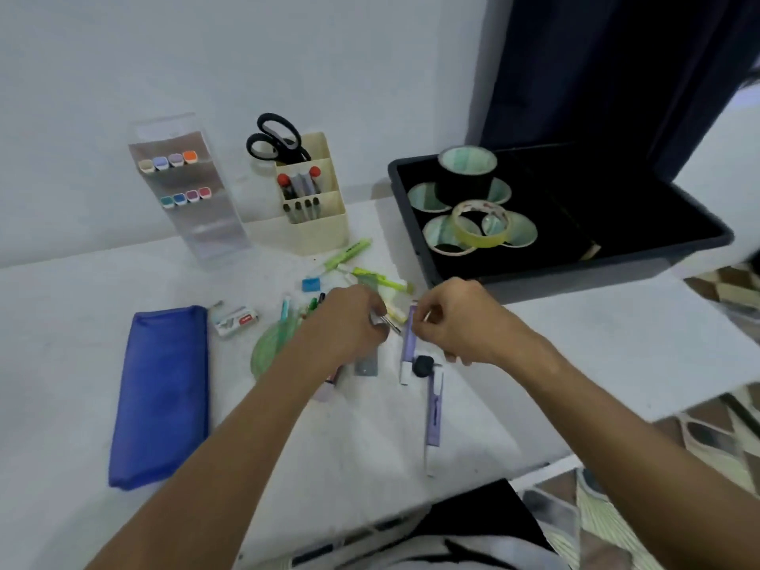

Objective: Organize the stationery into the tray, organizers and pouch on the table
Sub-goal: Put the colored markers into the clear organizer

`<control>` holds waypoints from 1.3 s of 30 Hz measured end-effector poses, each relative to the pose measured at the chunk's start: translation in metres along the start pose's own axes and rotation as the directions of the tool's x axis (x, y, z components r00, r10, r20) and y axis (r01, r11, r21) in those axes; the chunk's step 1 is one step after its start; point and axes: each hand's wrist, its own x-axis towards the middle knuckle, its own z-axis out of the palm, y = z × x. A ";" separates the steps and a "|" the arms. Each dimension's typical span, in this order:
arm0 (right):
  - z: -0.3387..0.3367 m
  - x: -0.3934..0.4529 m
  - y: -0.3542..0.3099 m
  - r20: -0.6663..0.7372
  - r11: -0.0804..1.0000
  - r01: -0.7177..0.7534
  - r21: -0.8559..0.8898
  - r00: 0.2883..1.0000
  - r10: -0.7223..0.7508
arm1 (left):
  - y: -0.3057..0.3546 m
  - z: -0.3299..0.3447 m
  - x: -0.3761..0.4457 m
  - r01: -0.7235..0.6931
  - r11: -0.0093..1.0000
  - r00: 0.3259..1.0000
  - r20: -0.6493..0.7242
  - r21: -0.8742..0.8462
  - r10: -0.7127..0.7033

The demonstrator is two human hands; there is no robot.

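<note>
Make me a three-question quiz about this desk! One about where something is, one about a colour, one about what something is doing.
1. Where are the scissors?
A. in the cream organizer
B. in the dark tray
C. on the pouch

2. What colour is the pouch?
A. red
B. blue
C. yellow

3. How is the pouch lying?
A. standing upright
B. flat on the table
C. held up by a hand

Answers: 1 A, their black handles stick up from its back section. 2 B, it is plainly blue. 3 B, it lies flat, left of the left hand and right hand.
</note>
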 end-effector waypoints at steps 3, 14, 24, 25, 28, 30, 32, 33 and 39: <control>0.018 -0.012 0.018 0.102 0.989 -0.142 -0.035 0.984 0.145 | 0.008 0.019 0.003 -0.015 1.000 1.000 0.023 0.021 0.015; 0.039 0.000 0.035 0.123 0.968 -0.222 0.117 0.970 0.207 | 0.039 0.049 0.026 0.103 0.992 0.993 -0.058 0.069 -0.099; 0.013 0.017 0.003 -0.016 0.951 0.253 0.176 0.967 -0.254 | 0.025 -0.018 0.001 0.201 0.947 0.908 -0.315 -0.249 -0.276; 0.010 0.019 -0.009 -0.050 0.933 0.315 0.176 0.949 -0.311 | 0.019 -0.031 -0.005 0.201 0.936 0.888 -0.348 -0.289 -0.299; 0.000 0.032 -0.041 -0.082 0.872 0.404 0.277 0.914 -0.398 | 0.001 -0.069 -0.020 0.176 0.899 0.828 -0.433 -0.402 -0.356; -0.006 0.044 -0.065 -0.136 0.825 0.472 0.312 0.881 -0.453 | -0.013 -0.091 -0.030 0.161 0.900 0.786 -0.499 -0.405 -0.365; -0.009 0.055 -0.088 -0.201 0.770 0.542 0.337 0.840 -0.504 | -0.028 -0.109 -0.038 0.128 0.884 0.735 -0.556 -0.449 -0.389; -0.008 0.061 -0.100 -0.228 0.742 0.574 0.346 0.819 -0.527 | -0.037 -0.117 -0.042 0.109 0.875 0.704 -0.586 -0.471 -0.403; 0.023 0.106 -0.160 -0.303 0.698 0.667 0.262 0.743 -0.597 | -0.086 -0.149 -0.051 0.049 0.926 0.575 -0.748 -0.374 -0.332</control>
